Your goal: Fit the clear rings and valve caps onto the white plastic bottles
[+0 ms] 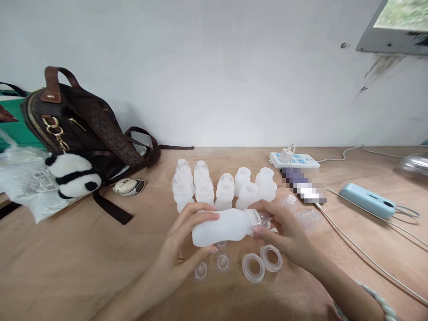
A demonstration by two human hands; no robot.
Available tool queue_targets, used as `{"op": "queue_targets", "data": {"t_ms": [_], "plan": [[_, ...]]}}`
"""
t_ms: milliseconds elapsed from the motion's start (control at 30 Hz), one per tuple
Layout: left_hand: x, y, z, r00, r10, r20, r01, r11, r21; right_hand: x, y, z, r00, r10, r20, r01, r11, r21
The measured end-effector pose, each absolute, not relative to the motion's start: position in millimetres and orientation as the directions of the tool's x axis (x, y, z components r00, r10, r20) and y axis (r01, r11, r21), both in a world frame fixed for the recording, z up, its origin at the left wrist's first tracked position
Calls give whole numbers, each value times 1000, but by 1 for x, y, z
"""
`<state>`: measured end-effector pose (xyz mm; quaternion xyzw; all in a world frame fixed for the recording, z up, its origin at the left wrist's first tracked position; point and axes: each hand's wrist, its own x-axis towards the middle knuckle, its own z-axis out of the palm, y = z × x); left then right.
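Note:
A frosted white baby bottle (219,228) lies sideways in the air between my hands. My left hand (182,243) holds its body, fingers over the top and thumb below. At the neck, my right hand (279,223) grips the clear screw ring (254,220), and a clear nipple partly shows between its fingers. Below on the table are two clear rings (253,268) and several clear nipples (222,261). Behind the hands stand several capped bottles (225,189) on the left and several uncapped bottles (266,180) on the right.
A dark backpack (76,120) with a panda plush (75,176) stands at the left, near a smartwatch (129,187). To the right are clear caps (308,217), a power strip (306,160), a blurred-out phone (302,185), a blue device (368,199) and a white cable (354,247).

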<state>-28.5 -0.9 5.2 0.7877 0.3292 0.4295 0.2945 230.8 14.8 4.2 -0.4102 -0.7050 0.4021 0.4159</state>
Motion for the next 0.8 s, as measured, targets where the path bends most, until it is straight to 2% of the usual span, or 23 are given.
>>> {"op": "queue_targets", "data": {"t_ms": [133,267,367,533,700,800], "plan": [[-30,-1,1,475,691,545,292,-708,643,229,17,0,-359,925,121,213,208,-955],[-30,0,-2,433,747,505,321,-651,688,234,16,11,-423,904,55,131,122,-984],[-30,0,-1,426,756,497,320,-640,699,235,16,17,-453,891,-37,146,33,-989],[-29,-2,0,485,713,507,304,-681,666,230,17,14,-381,925,6,189,84,-978],[-29,-1,1,442,752,490,330,-644,691,235,15,18,-505,860,-65,144,9,-990],[-30,-2,1,458,734,501,319,-662,678,234,15,15,-484,871,-91,176,-5,-984]]}}
